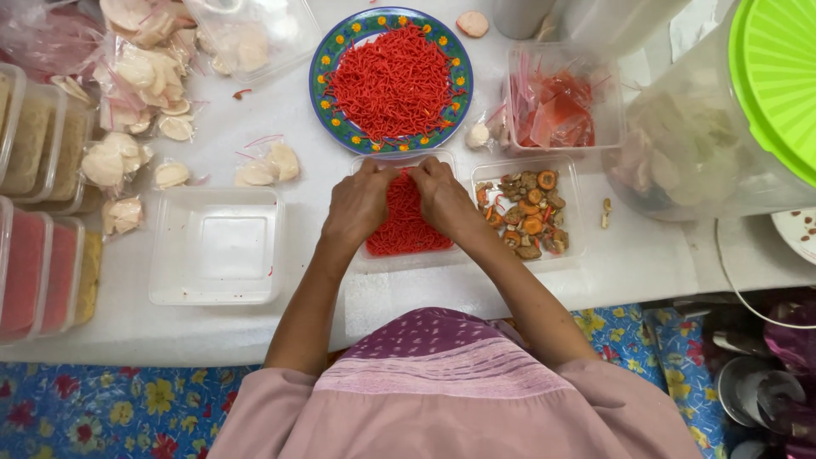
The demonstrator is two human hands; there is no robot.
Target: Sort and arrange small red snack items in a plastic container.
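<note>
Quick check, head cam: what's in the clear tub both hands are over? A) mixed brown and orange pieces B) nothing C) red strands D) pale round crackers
C: the left hand and right hand rest over the clear tub filled with red strands; the mixed brown and orange pieces sit in the tub beside it.

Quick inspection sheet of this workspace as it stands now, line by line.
Surface: white table, crowded.
Job's things: clear tub with red strips; patterned plate heaped with more.
Clutter: empty tub, tub of mixed snacks, bagged crackers, stacked filled tubs, green-lidded jar.
Hands: left hand and right hand both in the red strips; grip hidden.
Cables: thin white cable at table edge.
Surroundings: floral floor covering.
</note>
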